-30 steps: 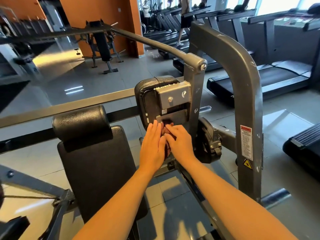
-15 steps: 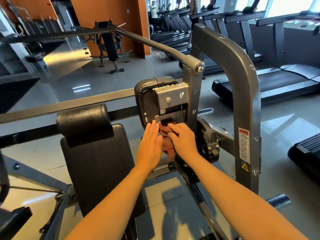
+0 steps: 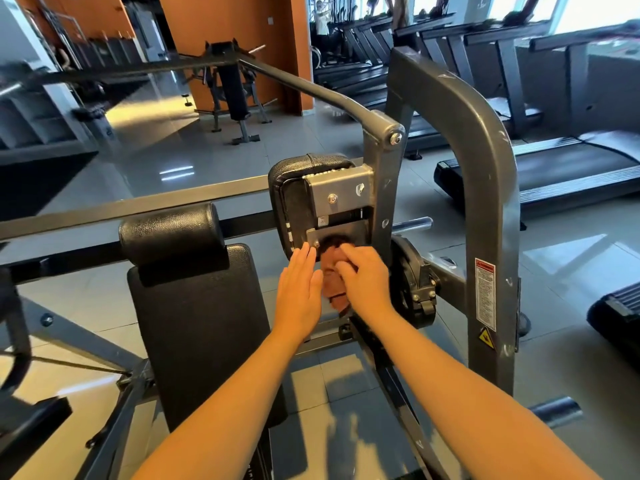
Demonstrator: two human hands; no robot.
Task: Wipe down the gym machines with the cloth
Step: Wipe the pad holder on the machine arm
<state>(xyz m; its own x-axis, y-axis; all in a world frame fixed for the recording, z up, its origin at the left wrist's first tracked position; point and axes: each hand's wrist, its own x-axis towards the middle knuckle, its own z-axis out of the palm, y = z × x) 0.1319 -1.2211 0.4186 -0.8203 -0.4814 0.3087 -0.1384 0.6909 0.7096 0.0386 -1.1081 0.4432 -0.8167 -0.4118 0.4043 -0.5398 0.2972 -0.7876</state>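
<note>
Glossy grey tiled gym floor (image 3: 156, 161) underfoot, orange walls (image 3: 225, 46) behind. At left, black padded vinyl seat back with roll headrest (image 3: 194, 306), not being touched. Next, left hand (image 3: 299, 299): flat, fingers straight and together, holding nothing, fingertips at the lower edge of the small black cushion with bolted grey metal bracket (image 3: 294, 202). Just to its right, small reddish-brown cloth (image 3: 334, 282), bunched and pressed against the bracket's lower plate, loose end hanging below. Over it, right hand (image 3: 363, 282), fingers curled down onto the bunch, grasping it against the metal. Further right, black round pivot hardware (image 3: 410, 282), then thick curved grey steel frame post (image 3: 491, 202) with red-and-white warning label (image 3: 485, 292); beyond, row of black treadmills (image 3: 571, 168). Likely handling: light, soft, limp, not fragile; folds round bolts and edges easily, but probably slides and unbunches on painted steel unless pinned. Best held as a wad under the palm, fingers wrapped over the top, tail tucked in so as not to snag on bracket corners or the pivot.
</note>
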